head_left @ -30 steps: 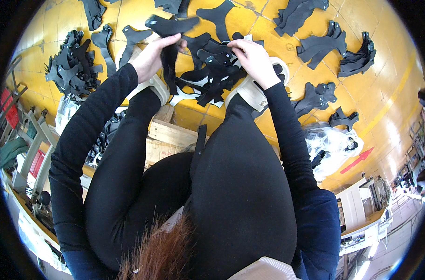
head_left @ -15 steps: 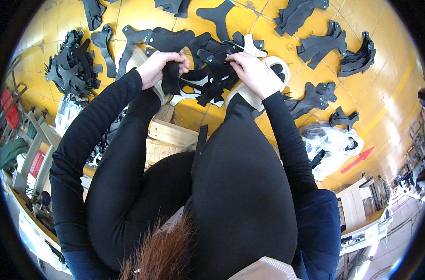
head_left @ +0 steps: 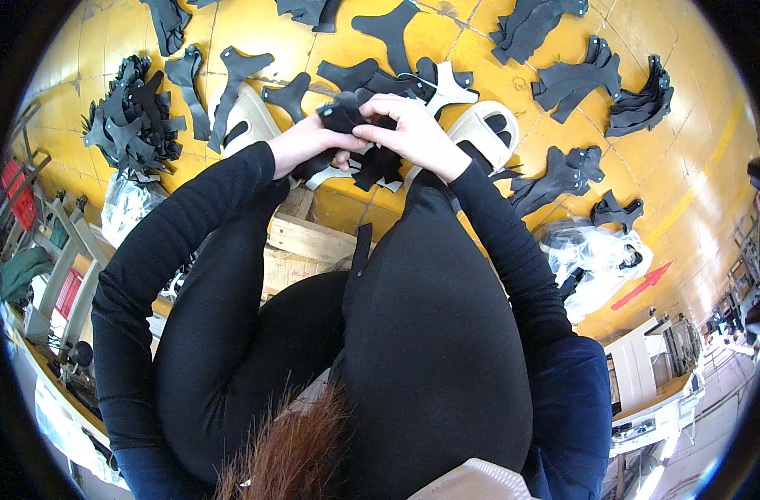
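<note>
Holding: I'm gripping a small stack of black cut pieces (head_left: 365, 158) w/ both hands, just above my knees, over the yellow floor (head_left: 496, 83).
L hand (head_left: 306, 143): I'm curling it round the left end of the stack, fingers closed on it, thumb on top.
R hand (head_left: 406, 133): I'm pinching the top piece at its upper edge, fingers bent & pressed together, touching the L hand's fingertips.
Stack: it's hanging partly below my hands; lower ends are pale on one side.
Feet: I'm wearing pale slippers (head_left: 478, 133), one each side of the hands.
Floor, left: big heap of black pieces (head_left: 134, 121), well apart from the hands.
Floor, ahead & right: more black shapes (head_left: 563, 79) lying in small groups.
Right side: clear plastic bag (head_left: 592, 258) near my R elbow.
Under me: I'm sitting on a wooden crate (head_left: 309, 242).
</note>
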Demonstrator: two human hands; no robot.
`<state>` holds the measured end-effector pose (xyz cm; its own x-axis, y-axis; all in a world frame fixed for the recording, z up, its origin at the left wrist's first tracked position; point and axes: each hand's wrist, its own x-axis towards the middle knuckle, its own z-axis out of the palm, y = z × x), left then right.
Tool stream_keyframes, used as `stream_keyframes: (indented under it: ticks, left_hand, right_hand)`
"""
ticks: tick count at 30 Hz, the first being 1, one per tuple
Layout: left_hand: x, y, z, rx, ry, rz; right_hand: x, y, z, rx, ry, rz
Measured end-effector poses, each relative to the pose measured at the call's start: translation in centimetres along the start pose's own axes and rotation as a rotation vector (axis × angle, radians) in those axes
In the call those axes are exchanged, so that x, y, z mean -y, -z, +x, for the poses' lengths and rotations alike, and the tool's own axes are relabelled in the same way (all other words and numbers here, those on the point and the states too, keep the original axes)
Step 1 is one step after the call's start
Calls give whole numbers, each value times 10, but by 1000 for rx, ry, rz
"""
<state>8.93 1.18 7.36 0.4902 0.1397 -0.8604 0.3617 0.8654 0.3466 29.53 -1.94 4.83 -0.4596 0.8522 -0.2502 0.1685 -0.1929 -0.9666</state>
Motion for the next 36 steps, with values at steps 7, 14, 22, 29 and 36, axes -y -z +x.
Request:
stream_keyframes:
  ticks: [7,14,22,29,36]
  left_hand:
    - [-29,3,-10,140,99,141]
    - [-52,14,-4,106,-84,167]
    - [-56,18,-13,113,-11,-101]
    - [-43,16,-10,253,90,167]
    - [-46,3,-8,-20,-118,407]
  right_hand:
    - [1,16,0,-204,-59,8]
    - [-18,57,-16,-632,-230,404]
    - [-17,57,-21,-578,-243,494]
    - [-6,48,-9,-573,-207,489]
    - [-11,43,-9,-629,-186,528]
